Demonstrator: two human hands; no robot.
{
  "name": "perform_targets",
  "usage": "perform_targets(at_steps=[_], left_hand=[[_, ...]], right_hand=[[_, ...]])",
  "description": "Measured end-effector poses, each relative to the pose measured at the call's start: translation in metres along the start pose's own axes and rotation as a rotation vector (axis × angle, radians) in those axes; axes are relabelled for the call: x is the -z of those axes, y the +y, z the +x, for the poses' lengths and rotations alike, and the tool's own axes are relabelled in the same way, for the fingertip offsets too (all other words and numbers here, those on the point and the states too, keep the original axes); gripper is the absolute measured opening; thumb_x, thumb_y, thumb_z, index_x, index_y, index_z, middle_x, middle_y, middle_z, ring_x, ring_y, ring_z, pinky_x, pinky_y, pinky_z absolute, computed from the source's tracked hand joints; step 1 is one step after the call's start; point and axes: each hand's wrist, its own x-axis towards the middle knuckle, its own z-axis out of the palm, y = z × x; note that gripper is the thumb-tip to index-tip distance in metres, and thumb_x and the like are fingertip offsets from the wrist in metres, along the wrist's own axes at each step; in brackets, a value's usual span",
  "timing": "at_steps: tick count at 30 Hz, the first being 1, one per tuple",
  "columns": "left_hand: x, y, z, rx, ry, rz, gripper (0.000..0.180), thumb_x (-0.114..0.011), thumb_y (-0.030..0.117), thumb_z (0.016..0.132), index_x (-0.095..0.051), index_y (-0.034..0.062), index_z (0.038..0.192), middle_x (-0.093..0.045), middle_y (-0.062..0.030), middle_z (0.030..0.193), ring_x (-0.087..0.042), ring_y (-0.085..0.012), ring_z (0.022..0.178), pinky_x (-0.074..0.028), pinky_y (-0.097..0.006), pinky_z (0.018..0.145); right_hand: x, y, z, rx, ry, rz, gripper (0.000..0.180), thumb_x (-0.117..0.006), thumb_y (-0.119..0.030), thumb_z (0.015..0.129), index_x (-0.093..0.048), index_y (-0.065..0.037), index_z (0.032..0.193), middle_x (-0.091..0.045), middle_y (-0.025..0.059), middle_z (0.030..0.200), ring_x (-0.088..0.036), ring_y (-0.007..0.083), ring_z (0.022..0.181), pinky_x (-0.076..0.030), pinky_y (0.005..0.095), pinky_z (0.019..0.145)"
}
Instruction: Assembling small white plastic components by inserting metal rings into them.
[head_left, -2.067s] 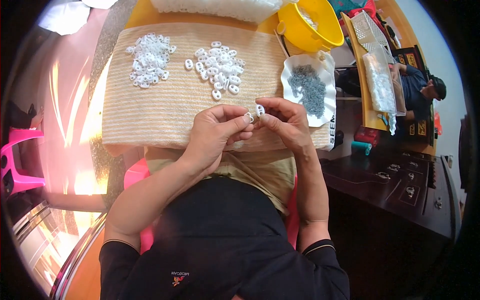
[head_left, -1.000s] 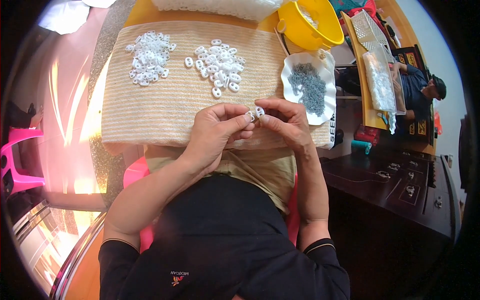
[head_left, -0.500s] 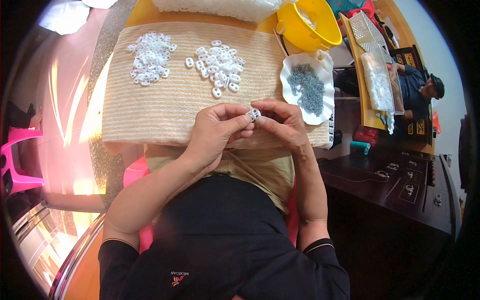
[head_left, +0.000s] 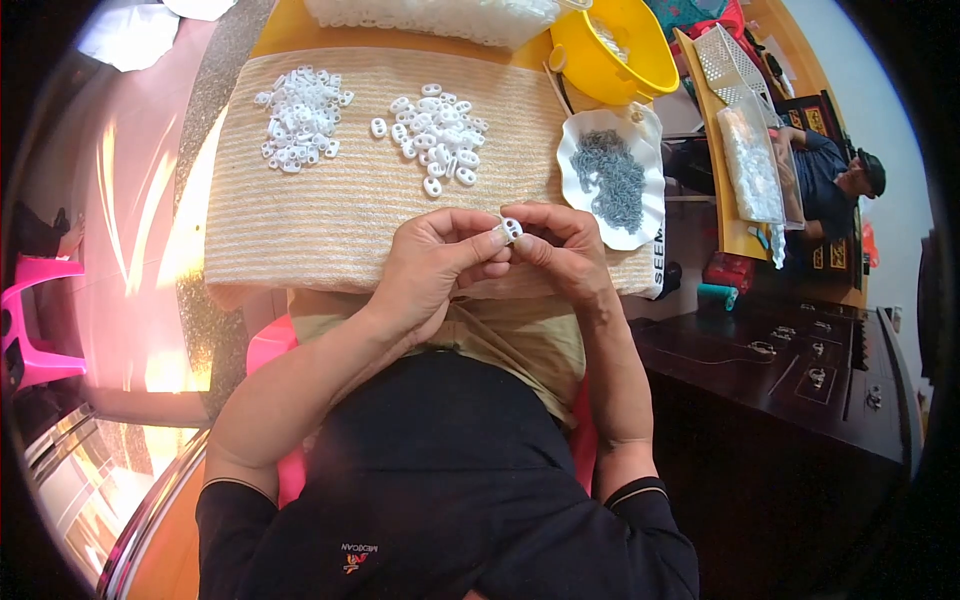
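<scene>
A small white oval plastic piece with two holes (head_left: 511, 230) is pinched between my two hands, just over the near edge of the towel. My left hand (head_left: 435, 262) grips its left side with thumb and forefinger, the other fingers curled beneath. From the other side, thumb and fingertips of my right hand (head_left: 565, 250) close on it. Ahead lies a heap of similar white oval two-hole pieces (head_left: 440, 130). To its left is a heap of flatter white pieces with holes (head_left: 303, 118). Small grey coil-like parts (head_left: 610, 175) fill part of a white wavy-rimmed dish (head_left: 574, 190) at the right.
A striped beige towel (head_left: 300, 225) covers the table. At the far edge stand a clear bin of white parts (head_left: 440, 22) and a yellow basin (head_left: 590, 75). Another person (head_left: 830, 175) sits at the right beside a box of white pieces (head_left: 752, 165). A dark cabinet (head_left: 760, 370) stands to my right.
The white piece has turned slightly between my fingertips, so its holes show more plainly. Both hands stay in nearly the same place.
</scene>
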Motion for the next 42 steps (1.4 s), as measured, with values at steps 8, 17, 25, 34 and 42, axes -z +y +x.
perform_targets(at_steps=[8, 17, 25, 34, 42], left_hand=[[-0.004, 0.004, -0.002, 0.022, -0.085, -0.061, 0.014, -0.066, 0.006, 0.087, -0.061, 0.0015, 0.099, -0.067, -0.0069, 0.091, -0.065, -0.0124, 0.079, -0.057, -0.024, 0.072], [-0.004, 0.007, -0.002, 0.012, -0.191, -0.056, 0.008, -0.065, 0.008, 0.088, -0.058, 0.0049, 0.092, -0.065, -0.0056, 0.089, -0.065, -0.0126, 0.079, -0.058, -0.024, 0.073], [-0.006, 0.007, -0.007, -0.009, -0.249, -0.066, 0.01, -0.065, 0.008, 0.088, -0.056, 0.0053, 0.089, -0.065, -0.0054, 0.089, -0.064, -0.0119, 0.078, -0.056, -0.024, 0.072], [-0.005, 0.007, -0.005, -0.065, -0.24, 0.021, 0.01, -0.066, 0.009, 0.088, -0.057, 0.0056, 0.088, -0.065, -0.0042, 0.086, -0.064, -0.0118, 0.077, -0.056, -0.024, 0.071], [-0.004, 0.003, -0.002, 0.002, -0.175, 0.025, 0.01, -0.066, 0.011, 0.088, -0.059, 0.0045, 0.09, -0.065, -0.0057, 0.088, -0.063, -0.0114, 0.078, -0.056, -0.025, 0.074]], right_hand=[[-0.002, 0.002, -0.004, 0.022, -0.006, 0.216, 0.031, -0.064, -0.004, 0.088, -0.059, 0.004, 0.117, -0.067, 0.011, 0.101, -0.065, 0.0154, 0.088, -0.055, 0.0269, 0.079], [-0.007, 0.001, 0.0, 0.145, -0.075, 0.192, 0.031, -0.067, -0.007, 0.086, -0.06, 0.005, 0.113, -0.056, 0.0049, 0.098, -0.058, 0.0123, 0.089, -0.049, 0.0244, 0.079], [-0.015, -0.008, -0.002, 0.186, -0.079, 0.103, 0.029, -0.072, -0.013, 0.082, -0.064, 0.003, 0.105, -0.056, 0.0053, 0.095, -0.055, 0.012, 0.088, -0.044, 0.0226, 0.078], [-0.02, -0.014, -0.006, 0.195, -0.065, 0.022, 0.027, -0.071, -0.009, 0.082, -0.062, 0.002, 0.105, -0.055, 0.0039, 0.096, -0.052, 0.0093, 0.088, -0.043, 0.0209, 0.076], [-0.01, -0.028, -0.007, 0.123, -0.053, -0.067, 0.012, -0.067, -0.003, 0.085, -0.059, 0.001, 0.092, -0.053, 0.0035, 0.098, -0.052, 0.0086, 0.088, -0.044, 0.0212, 0.076]])
